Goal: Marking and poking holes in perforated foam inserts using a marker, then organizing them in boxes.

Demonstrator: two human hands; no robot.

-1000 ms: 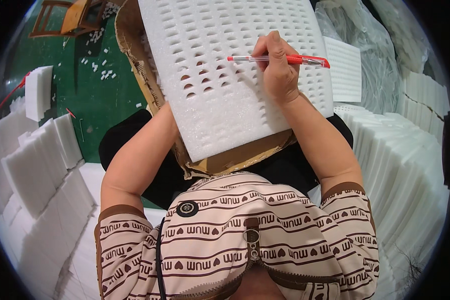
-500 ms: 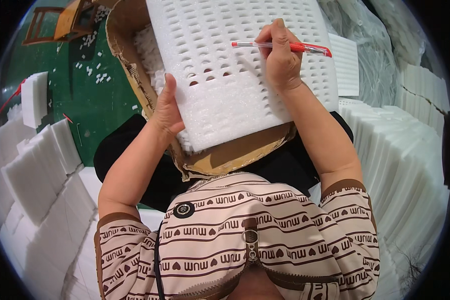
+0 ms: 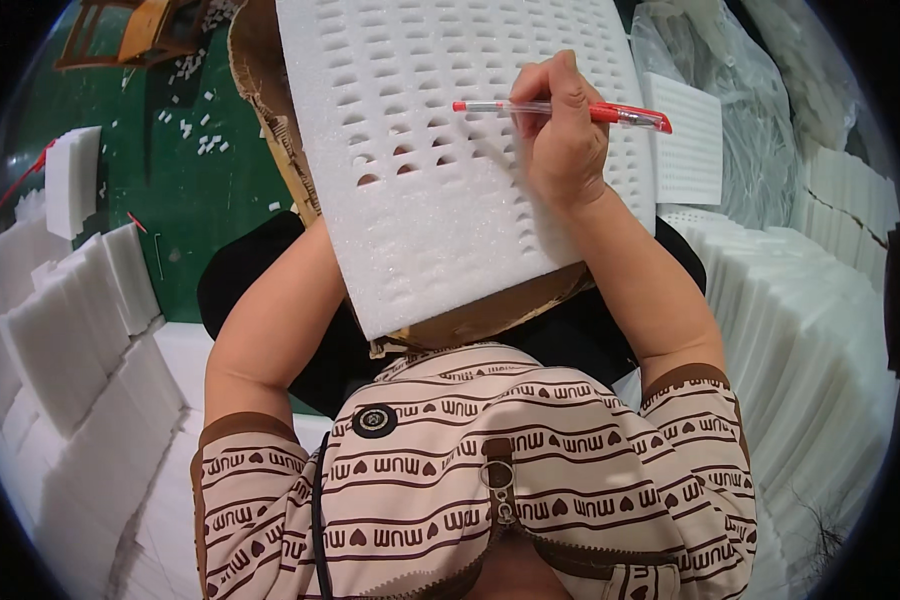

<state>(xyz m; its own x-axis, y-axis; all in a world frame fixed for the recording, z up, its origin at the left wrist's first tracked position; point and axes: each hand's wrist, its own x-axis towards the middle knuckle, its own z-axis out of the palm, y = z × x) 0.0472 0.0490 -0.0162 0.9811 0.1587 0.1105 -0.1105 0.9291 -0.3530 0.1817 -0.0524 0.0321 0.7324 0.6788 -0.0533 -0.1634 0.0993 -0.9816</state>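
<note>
A thick white foam sheet (image 3: pixel 440 240) with rows of slots lies tilted over a cardboard box (image 3: pixel 295 170) at my lap. My right hand (image 3: pixel 568 140) is closed around a red pen with a clear barrel (image 3: pixel 625 115), held crosswise above the slotted rows. The pen's red end points left, over the sheet. My left forearm (image 3: pixel 290 290) reaches under the sheet's left edge, and that hand is hidden beneath it. Several slots on the left, near the sheet's unslotted lower part, show dark or skin-coloured openings.
Stacked white foam sheets (image 3: pixel 780 300) stand at my right, and more foam slabs (image 3: pixel 70 330) at my left. Clear plastic wrap (image 3: pixel 740 120) bunches at the far right beside another slotted sheet (image 3: pixel 690 140). Small foam bits (image 3: pixel 210 145) litter the green floor near a wooden chair (image 3: pixel 145 35).
My left hand has gone from the sheet's left edge to underneath it. The sheet has shifted left and nearer to me. My right hand with the pen has come slightly nearer.
</note>
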